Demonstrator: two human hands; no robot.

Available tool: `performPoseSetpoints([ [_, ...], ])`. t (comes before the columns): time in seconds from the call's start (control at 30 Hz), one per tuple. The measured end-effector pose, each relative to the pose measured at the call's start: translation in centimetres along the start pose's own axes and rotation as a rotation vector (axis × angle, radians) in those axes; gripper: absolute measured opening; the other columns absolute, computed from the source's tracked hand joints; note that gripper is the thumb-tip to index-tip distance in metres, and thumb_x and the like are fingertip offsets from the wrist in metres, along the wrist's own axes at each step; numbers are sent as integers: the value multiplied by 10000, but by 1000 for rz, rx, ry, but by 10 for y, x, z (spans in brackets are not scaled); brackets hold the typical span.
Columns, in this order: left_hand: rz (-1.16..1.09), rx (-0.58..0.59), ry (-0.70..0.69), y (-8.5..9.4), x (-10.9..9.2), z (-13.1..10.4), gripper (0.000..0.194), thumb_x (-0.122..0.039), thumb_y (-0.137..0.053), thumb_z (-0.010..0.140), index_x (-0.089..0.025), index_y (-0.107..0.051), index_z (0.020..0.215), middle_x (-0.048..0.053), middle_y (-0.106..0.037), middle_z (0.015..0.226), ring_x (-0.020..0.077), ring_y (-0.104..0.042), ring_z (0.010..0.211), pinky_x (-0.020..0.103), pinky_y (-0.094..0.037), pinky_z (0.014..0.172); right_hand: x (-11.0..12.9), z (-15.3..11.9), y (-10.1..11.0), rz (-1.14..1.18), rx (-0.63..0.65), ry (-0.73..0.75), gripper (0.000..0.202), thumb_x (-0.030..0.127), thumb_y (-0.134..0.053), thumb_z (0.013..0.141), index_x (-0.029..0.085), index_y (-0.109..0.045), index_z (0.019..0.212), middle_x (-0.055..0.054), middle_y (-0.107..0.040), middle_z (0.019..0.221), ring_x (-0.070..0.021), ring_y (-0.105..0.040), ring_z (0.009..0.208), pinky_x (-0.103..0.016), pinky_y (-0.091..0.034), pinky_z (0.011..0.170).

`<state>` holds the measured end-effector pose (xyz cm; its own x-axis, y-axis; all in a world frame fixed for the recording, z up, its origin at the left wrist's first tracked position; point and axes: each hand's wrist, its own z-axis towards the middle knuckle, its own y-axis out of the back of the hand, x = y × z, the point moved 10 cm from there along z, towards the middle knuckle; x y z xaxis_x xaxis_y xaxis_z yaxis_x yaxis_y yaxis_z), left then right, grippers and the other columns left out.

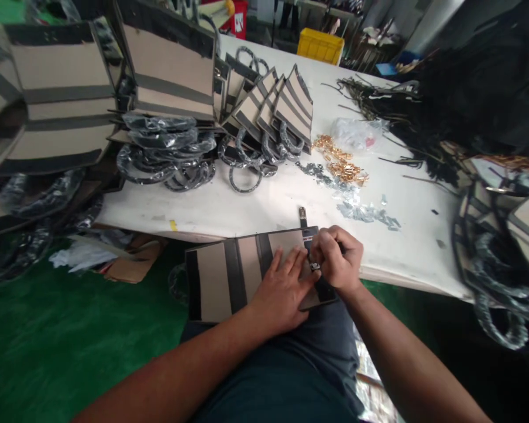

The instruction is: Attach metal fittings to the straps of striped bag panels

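Observation:
Across my lap, against the table edge, lies a flat beige panel with dark stripes (214, 276), like an unfolded bag body. My left hand (283, 289) rests flat on its right part with the fingers spread. Over the panel's dark right end my right hand (340, 257) is closed, fingers bent together; whatever it pinches is hidden. A small shiny metal piece (315, 267) shows between the two hands. Past the panel's far edge sticks out a short dark strap with a metal end (302, 216).
On the white table (194, 205) lie gold-coloured metal pieces (346, 170), small silver plates (365, 212), a clear plastic bag (357, 134) and dark straps (379, 94). Striped panels with plastic-wrapped ring handles (245, 179) are stacked at left. More wrapped handles (500, 329) hang at right.

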<state>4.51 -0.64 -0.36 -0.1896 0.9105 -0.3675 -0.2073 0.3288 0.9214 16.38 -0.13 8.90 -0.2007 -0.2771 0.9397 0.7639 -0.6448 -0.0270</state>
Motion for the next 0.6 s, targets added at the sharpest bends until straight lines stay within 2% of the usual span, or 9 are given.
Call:
performPoseSetpoints([
  [0.1, -3, -1, 3, 1, -1, -1, 849, -491, -804, 810, -234, -488, 1554, 216, -316, 1697, 381, -198, 1610, 605, -36, 1310, -18, -3, 2, -79, 31, -61, 472, 518, -727, 917, 239, -521, 597, 12, -523, 557, -140, -451, 509, -287, -406, 497],
  [0.27, 3, -22, 17, 2, -2, -4, 793, -478, -753, 866, -243, -473, 1570, 198, -307, 1707, 361, -163, 1624, 618, -56, 1312, -29, -11, 9, -46, 38, -42, 458, 536, -668, 961, 236, -532, 642, 14, -537, 573, -147, -470, 526, -288, -427, 520],
  [0.37, 14, -1, 31, 2, -8, -8, 790, -479, -735, 885, -222, -461, 1581, 196, -362, 1682, 385, -210, 1608, 657, -111, 1304, -22, -15, 9, -94, 59, -35, 465, 494, -664, 980, 222, -530, 627, 13, -536, 570, -139, -467, 524, -283, -418, 530],
  [0.43, 7, 2, 32, 7, -15, -12, 721, -465, -697, 923, -220, -487, 1568, 190, -401, 1665, 415, -282, 1577, 707, -192, 1272, -2, -17, 24, -62, -18, -32, 449, 439, -663, 995, 217, -531, 627, 17, -525, 558, -134, -468, 508, -279, -407, 519],
  [0.5, -41, -64, 47, 27, -18, -17, 585, -399, -617, 985, -240, -533, 1542, 153, -467, 1635, 398, -394, 1525, 678, -309, 1246, 29, -23, 50, 67, -162, -8, 402, 381, -674, 992, 220, -544, 648, 29, -502, 548, -135, -468, 485, -277, -408, 496],
  [0.6, -255, -253, 85, 89, -12, -30, 476, -289, -512, 1038, -271, -593, 1506, 83, -609, 1524, 301, -555, 1418, 493, -433, 1224, 80, -44, 89, 259, -334, 107, 329, 330, -705, 955, 230, -567, 674, 42, -464, 548, -139, -452, 457, -288, -425, 468],
])
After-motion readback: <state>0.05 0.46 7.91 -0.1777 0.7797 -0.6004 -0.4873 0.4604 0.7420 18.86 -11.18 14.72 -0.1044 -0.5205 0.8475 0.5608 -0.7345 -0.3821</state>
